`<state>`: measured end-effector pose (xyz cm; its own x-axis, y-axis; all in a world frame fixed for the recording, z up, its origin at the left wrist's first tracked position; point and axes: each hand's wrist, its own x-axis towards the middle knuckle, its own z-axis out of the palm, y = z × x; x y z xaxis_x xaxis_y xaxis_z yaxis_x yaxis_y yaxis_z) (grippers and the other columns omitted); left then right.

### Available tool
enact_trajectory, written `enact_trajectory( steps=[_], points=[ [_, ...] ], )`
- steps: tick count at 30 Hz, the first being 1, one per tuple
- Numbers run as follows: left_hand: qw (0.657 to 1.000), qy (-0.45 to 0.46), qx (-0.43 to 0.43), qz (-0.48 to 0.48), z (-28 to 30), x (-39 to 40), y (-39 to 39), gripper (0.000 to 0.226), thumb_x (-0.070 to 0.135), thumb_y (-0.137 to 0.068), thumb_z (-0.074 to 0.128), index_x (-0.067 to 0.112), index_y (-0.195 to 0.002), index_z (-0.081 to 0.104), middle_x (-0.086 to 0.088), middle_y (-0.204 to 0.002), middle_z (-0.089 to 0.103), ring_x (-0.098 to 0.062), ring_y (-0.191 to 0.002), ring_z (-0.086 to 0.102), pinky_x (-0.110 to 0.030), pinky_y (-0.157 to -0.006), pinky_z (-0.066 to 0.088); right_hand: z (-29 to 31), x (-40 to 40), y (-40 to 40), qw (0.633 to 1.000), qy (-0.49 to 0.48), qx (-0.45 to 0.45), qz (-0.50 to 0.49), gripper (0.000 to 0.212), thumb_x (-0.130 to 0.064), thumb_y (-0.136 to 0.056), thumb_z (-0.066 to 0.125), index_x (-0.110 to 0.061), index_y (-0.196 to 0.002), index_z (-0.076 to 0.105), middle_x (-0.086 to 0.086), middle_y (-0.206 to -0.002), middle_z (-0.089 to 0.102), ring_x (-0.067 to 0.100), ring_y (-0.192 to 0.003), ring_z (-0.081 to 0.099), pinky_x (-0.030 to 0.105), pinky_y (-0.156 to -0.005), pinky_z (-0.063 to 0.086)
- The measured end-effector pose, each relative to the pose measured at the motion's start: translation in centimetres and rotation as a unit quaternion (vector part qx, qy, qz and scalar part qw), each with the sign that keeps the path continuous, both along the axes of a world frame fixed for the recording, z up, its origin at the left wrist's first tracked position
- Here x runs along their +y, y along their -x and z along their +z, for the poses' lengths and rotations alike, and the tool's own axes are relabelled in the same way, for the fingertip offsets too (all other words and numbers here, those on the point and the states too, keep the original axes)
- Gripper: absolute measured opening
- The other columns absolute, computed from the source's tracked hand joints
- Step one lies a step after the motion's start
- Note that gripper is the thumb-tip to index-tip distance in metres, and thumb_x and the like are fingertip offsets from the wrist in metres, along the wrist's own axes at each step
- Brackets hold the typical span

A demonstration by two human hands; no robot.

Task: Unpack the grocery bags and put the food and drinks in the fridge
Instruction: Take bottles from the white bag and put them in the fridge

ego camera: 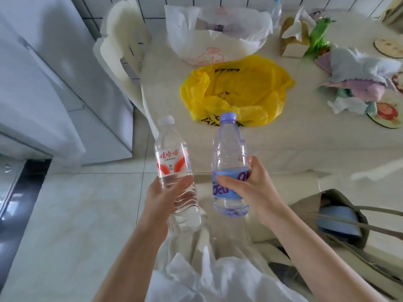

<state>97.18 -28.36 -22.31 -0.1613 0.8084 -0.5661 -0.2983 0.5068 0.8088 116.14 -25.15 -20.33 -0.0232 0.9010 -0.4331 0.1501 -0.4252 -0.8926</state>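
Pale floor tiles (72, 214) are stretching beneath me, with a white fridge (43, 83) standing at my left and a cream tabletop (283, 149) spreading ahead beside a white chair (122, 51). On that tabletop a white grocery bag (218, 33) is gaping open at the far edge, and a yellow grocery bag (235, 90) is lying slack just in front of it, nearer me. My left hand (165, 199) is curling its grip around the lower body of a clear water bottle with a red label (172, 162), holding it upright over the floor. My right hand (250, 186) is wrapping its grip around the label of a blue-capped water bottle (229, 149), held upright just beside the first, at the tabletop's near edge.
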Motion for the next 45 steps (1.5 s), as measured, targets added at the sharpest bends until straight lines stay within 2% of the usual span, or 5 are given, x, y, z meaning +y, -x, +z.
enact_trajectory(
  steps=[9, 15, 26, 35, 45],
  points=[
    [0.994, -0.002, 0.034, 0.102, 0.2, -12.8, 5.1, 0.044, 0.022, -0.066, 0.085, 0.012, -0.106, 0.068, -0.011, -0.088, 0.075, -0.026, -0.076, 0.073, -0.036, -0.065, 0.056, -1.1, -8.0, 6.2, 0.991, 0.033, -0.05, 0.118, 0.083, -0.048, -0.04, 0.084, -0.019, -0.111, 0.052, 0.002, -0.099, 0.069, 0.017, -0.087, 0.07, 0.041, -0.078, 0.059],
    [0.981, 0.034, 0.061, 0.179, -0.3, -19.3, 12.3, 0.051, 0.027, -0.058, 0.084, 0.014, -0.105, 0.067, -0.006, -0.085, 0.076, -0.022, -0.075, 0.073, -0.031, -0.066, 0.057, -2.1, -12.4, 14.8, 0.98, 0.05, -0.053, 0.182, 0.06, -0.021, -0.065, 0.086, -0.021, -0.111, 0.048, -0.002, -0.097, 0.065, 0.009, -0.085, 0.066, 0.017, -0.062, 0.051],
    [0.962, 0.078, 0.107, 0.241, -2.0, -28.4, 29.6, 0.061, 0.033, -0.053, 0.089, 0.019, -0.107, 0.066, -0.004, -0.092, 0.075, -0.025, -0.087, 0.071, -0.039, -0.078, 0.056, -3.7, -19.4, 33.4, 0.96, 0.071, -0.069, 0.262, 0.062, -0.024, -0.066, 0.086, -0.022, -0.112, 0.045, -0.001, -0.102, 0.063, 0.012, -0.091, 0.064, 0.021, -0.067, 0.055],
    [0.946, 0.1, 0.088, 0.297, -3.0, -27.7, 38.8, 0.037, 0.022, -0.07, 0.084, 0.023, -0.103, 0.066, -0.001, -0.09, 0.075, -0.026, -0.087, 0.071, -0.044, -0.082, 0.057, -3.5, -17.6, 43.3, 0.947, 0.049, -0.091, 0.305, 0.063, -0.023, -0.066, 0.086, -0.018, -0.113, 0.045, -0.001, -0.102, 0.062, 0.007, -0.086, 0.063, 0.015, -0.06, 0.052],
    [0.947, 0.083, 0.109, 0.29, -1.6, -16.8, 50.7, 0.038, 0.027, -0.072, 0.082, 0.026, -0.106, 0.065, 0.003, -0.094, 0.075, -0.021, -0.089, 0.071, -0.04, -0.079, 0.056, -3.6, -7.8, 54.8, 0.95, 0.038, -0.09, 0.297, 0.059, -0.02, -0.068, 0.085, -0.015, -0.11, 0.045, 0.001, -0.099, 0.062, 0.005, -0.081, 0.062, 0.011, -0.054, 0.049]
  ],
)
